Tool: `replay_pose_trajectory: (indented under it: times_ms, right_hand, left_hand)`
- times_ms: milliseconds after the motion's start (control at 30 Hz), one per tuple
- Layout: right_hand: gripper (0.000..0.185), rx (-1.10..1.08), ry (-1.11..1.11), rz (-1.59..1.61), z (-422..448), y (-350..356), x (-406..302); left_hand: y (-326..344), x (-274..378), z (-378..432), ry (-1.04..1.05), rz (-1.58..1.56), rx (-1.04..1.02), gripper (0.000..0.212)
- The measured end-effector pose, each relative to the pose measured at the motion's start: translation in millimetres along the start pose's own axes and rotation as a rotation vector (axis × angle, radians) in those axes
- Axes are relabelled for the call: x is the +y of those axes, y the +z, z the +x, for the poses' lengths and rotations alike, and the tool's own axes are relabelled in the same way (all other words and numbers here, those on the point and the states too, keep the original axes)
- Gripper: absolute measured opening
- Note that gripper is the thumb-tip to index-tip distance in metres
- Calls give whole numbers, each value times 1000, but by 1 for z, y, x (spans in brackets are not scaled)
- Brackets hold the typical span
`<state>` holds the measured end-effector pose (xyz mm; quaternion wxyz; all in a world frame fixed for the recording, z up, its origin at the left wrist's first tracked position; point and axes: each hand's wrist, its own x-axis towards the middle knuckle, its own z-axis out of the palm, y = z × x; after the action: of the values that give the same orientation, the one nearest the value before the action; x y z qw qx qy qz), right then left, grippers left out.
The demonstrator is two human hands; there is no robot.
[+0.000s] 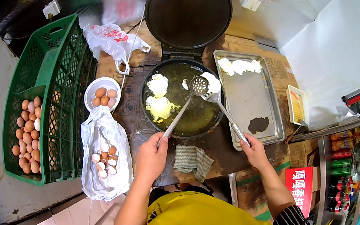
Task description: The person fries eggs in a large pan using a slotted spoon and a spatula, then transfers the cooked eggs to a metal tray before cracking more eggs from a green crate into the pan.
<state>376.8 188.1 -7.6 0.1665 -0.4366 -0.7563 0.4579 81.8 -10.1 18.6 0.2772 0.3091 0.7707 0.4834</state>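
My left hand grips the handle of a perforated metal skimmer, whose round head lies over the right part of a black round electric griddle. In my right hand is a slotted metal spatula, its blade at the lower edge of a white fried egg by the griddle's right rim. The skimmer head touches or overlaps that egg's left side. Two more eggs, an upper one and a yellowish lower one, lie in the oil at the left. Behind, the griddle's lid stands raised.
A metal tray at the right holds fried eggs. At the left are a green crate of eggs, a white bowl with several eggs, and a plastic bag of eggshells. A folded cloth lies before the griddle.
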Motion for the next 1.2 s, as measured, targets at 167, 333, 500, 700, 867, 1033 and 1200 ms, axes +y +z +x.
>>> replay_pose_trajectory:
  times_ms: [167,333,500,700,867,1033,1200]
  right_hand:
    - [27,20,-40,-4,0,-2,2]
    - [27,32,-34,2,1,-4,4]
    - [28,24,-31,4,0,-5,1]
    - [27,36,-34,5,1,-5,-1]
    - [26,41,-37,7,3,-7,3]
    - [26,30,-37,11,4,-4,0]
    - [26,20,-30,16,5,-4,1]
  left_hand:
    - [-3,1,0,-7,-5,3,24]
    - [-6,9,1,-35,5,-24,25]
    - [-7,3,0,42,-1,15,25]
    - [-7,1,3,117,-2,35,24]
    - [-11,12,2,26,-2,-5,24]
    - [-10,7,3,79,-14,20,24]
    - [-11,10,6,21,15,-4,23]
